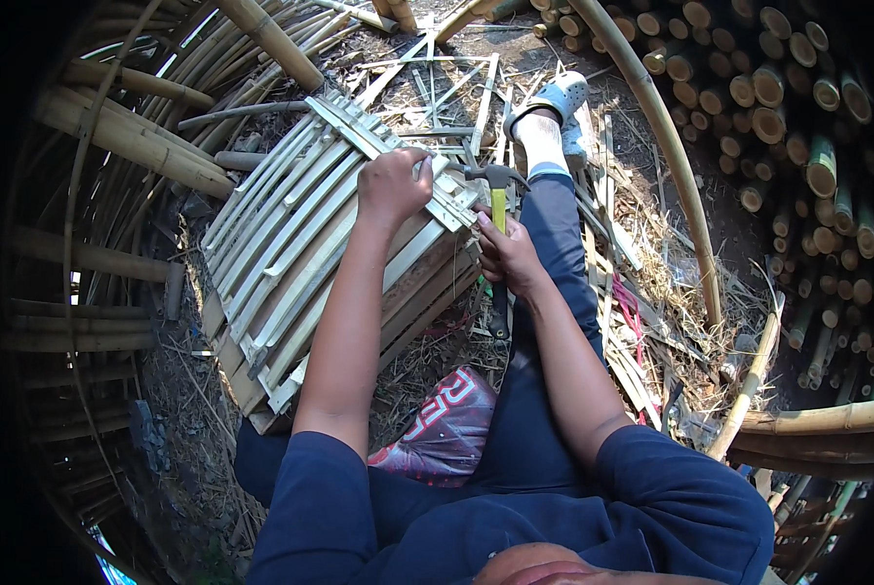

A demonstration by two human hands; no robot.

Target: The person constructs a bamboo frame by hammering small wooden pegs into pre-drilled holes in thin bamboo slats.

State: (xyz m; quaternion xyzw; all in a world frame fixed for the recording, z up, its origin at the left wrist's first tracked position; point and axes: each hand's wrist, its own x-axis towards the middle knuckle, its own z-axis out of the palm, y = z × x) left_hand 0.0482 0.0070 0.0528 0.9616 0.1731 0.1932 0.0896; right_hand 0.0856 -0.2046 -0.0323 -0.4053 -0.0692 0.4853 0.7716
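A slatted bamboo panel (pixel 286 229) rests on a wooden frame (pixel 432 283) in front of me, left of my outstretched leg. Pale cross strips (pixel 344 127) run over the slat ends along its far edge. My left hand (pixel 395 185) is closed on top of these strips, thumb and fingers pinched together; what they hold, if anything, is too small to make out. My right hand (pixel 511 256) grips a claw hammer (pixel 499 203) by its yellow and black handle. The hammer's head is up, just right of the panel's corner and a short way from my left hand.
Cut bamboo poles (pixel 768 88) are stacked at the far right. A curved bamboo pole (pixel 666 127) rises beside my leg (pixel 554 224). Loose strips and shavings (pixel 622 322) litter the ground. Thick bamboo poles (pixel 135 136) stand at left. A red printed cloth or bag (pixel 446 429) lies between my legs.
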